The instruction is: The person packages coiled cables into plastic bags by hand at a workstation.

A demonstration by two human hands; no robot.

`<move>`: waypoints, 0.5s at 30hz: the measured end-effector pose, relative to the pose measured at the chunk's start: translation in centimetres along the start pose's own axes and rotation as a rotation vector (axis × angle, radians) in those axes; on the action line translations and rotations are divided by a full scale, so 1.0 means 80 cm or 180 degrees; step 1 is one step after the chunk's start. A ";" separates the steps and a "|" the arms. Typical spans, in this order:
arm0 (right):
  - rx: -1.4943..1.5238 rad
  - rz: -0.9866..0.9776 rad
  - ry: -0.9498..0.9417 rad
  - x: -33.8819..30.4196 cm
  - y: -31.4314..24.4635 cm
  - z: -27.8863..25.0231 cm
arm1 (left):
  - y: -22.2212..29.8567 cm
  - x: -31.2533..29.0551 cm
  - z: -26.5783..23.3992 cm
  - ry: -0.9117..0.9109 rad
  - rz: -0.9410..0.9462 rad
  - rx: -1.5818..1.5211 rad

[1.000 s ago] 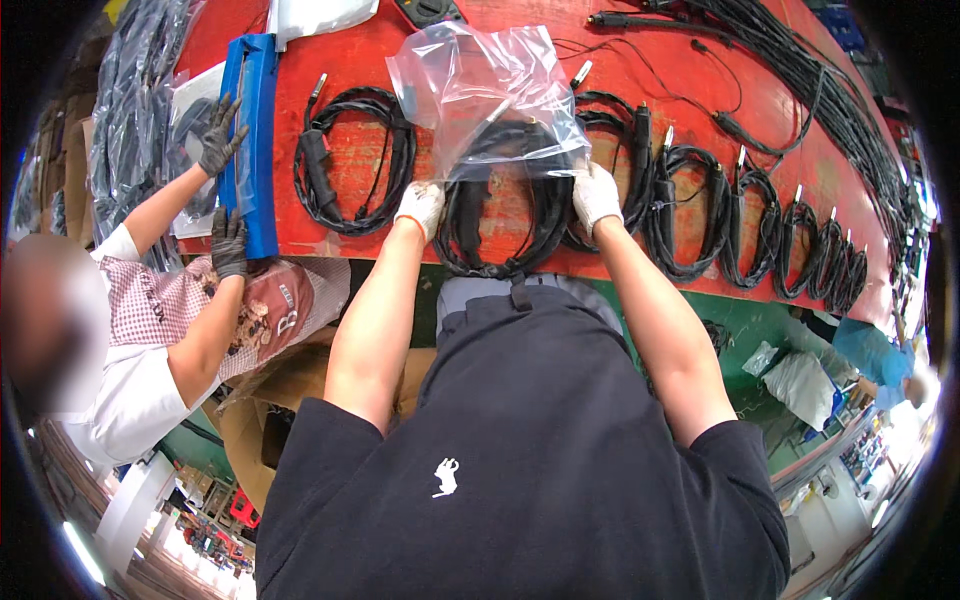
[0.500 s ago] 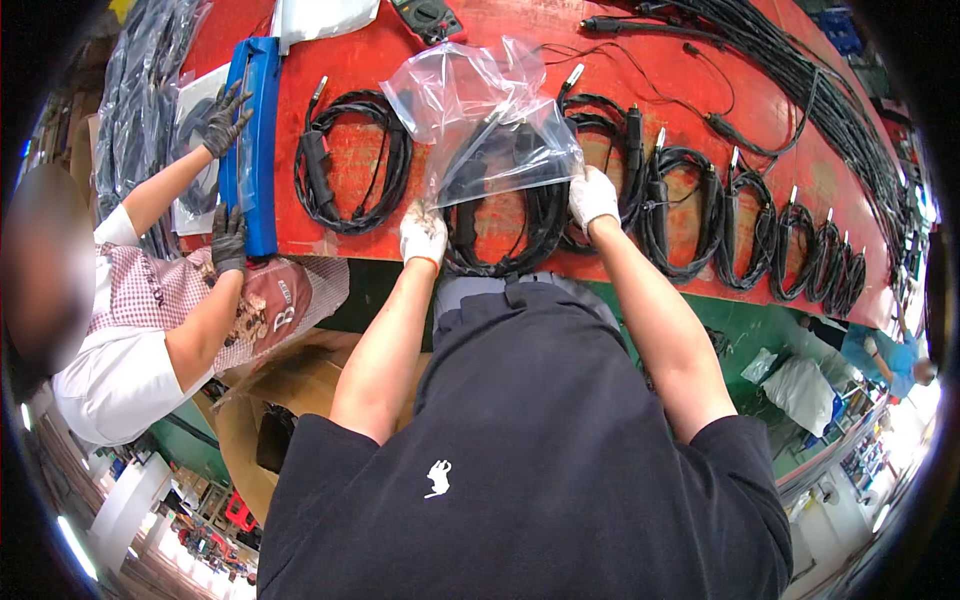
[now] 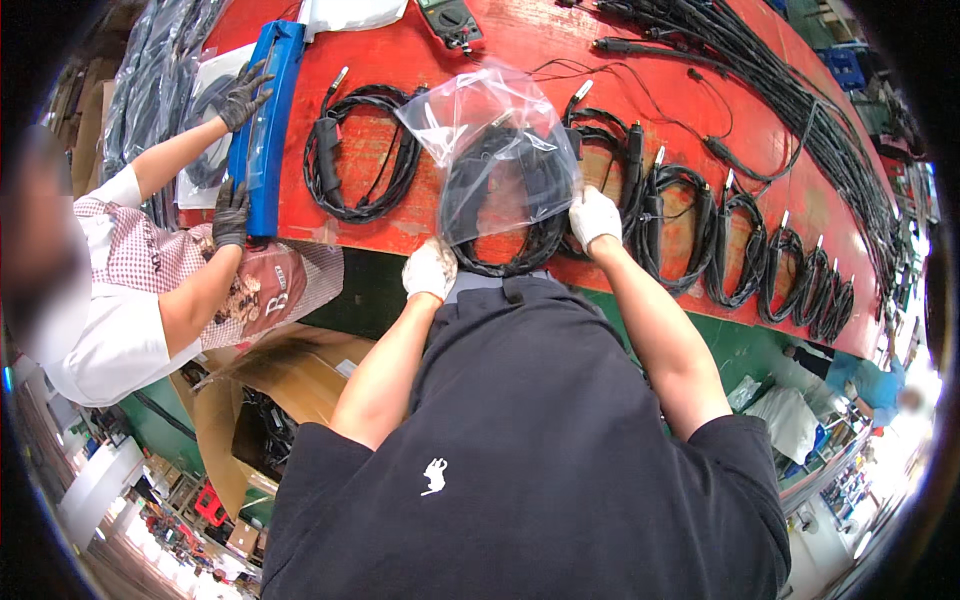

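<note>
My left hand [image 3: 430, 270], in a white glove, pinches the lower left edge of a clear plastic bag [image 3: 475, 105] at the table's front edge. The bag's lower right edge is gripped by my right hand [image 3: 597, 217], also white-gloved. Inside the bag lies most of a coiled black cable [image 3: 508, 268]; its lower loop sticks out of the bag's mouth, close to my body. My fingertips are partly hidden against the bag. Another cable coil [image 3: 410, 160] with a black handle and metal tip rests left of the bag, and more coils stand right beside my right hand.
A row of black cable coils [image 3: 735, 250] runs right along the red table [image 3: 400, 50]. Long cables [image 3: 800, 100] lie at the back right, near a multimeter [image 3: 450, 25]. At left, a co-worker's dark-gloved hands [image 3: 232, 212] touch a blue sealer-like bar [image 3: 268, 130]. An open carton [image 3: 300, 385] stands below.
The bag has come down further over the coil, covering more of it. My hands have moved slightly down with the bag's edges. The view has shifted a little.
</note>
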State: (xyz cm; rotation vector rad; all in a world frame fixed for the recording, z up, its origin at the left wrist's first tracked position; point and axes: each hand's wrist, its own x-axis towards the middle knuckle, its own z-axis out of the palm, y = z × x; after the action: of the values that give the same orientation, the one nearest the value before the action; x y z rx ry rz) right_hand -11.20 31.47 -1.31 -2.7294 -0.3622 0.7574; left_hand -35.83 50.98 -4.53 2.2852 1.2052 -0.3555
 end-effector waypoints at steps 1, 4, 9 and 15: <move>-0.0005 -0.0006 0.0005 -0.001 0.002 0.003 | 0.004 -0.007 -0.011 -0.0275 0.0158 0.0068; 0.0092 -0.0244 0.0076 -0.004 0.005 0.008 | 0.007 -0.010 -0.024 -0.0714 0.0412 0.0139; -0.0028 -0.0444 -0.0030 -0.004 0.034 0.024 | 0.020 -0.022 -0.035 -0.1144 0.0792 0.0429; 0.2743 0.1067 -0.1172 -0.029 -0.010 0.012 | -0.043 -0.007 0.018 -0.0707 0.1179 -0.0448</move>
State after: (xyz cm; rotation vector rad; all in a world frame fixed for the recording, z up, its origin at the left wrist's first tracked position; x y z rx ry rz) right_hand -13.79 31.68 -0.74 -1.8433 0.3090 1.1675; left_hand -38.96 51.41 -6.60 2.2183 0.6593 -0.3602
